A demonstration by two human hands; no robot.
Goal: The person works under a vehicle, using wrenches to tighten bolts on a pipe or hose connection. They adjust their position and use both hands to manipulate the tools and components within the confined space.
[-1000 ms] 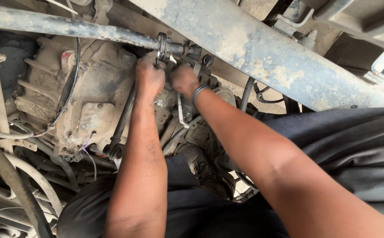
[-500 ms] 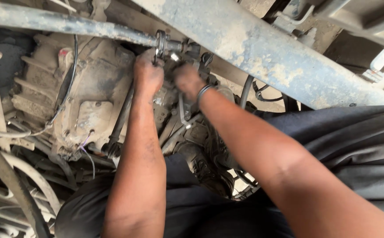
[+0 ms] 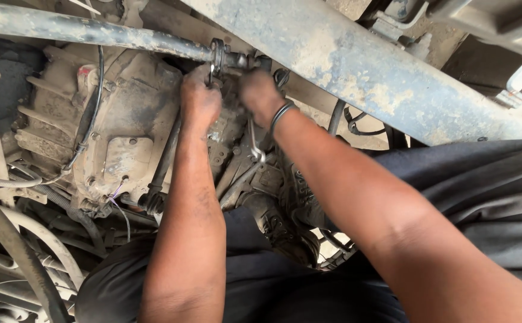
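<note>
Little has shifted since a moment ago: both hands stay at the clamp on the dusty grey steel rod (image 3: 93, 30), which runs lengthwise from left to right above the grimy gearbox casing (image 3: 123, 125). A slim silver metal wrench (image 3: 254, 140) hangs from the right hand (image 3: 260, 96), its long axis near vertical, pointing down, fingers curled around its top. The left hand (image 3: 200, 101) presses closed fingers on the clamp.

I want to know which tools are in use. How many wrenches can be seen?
1. A metal wrench hangs down from the right hand, beside the left hand. Others may be hidden behind the hands.
</note>
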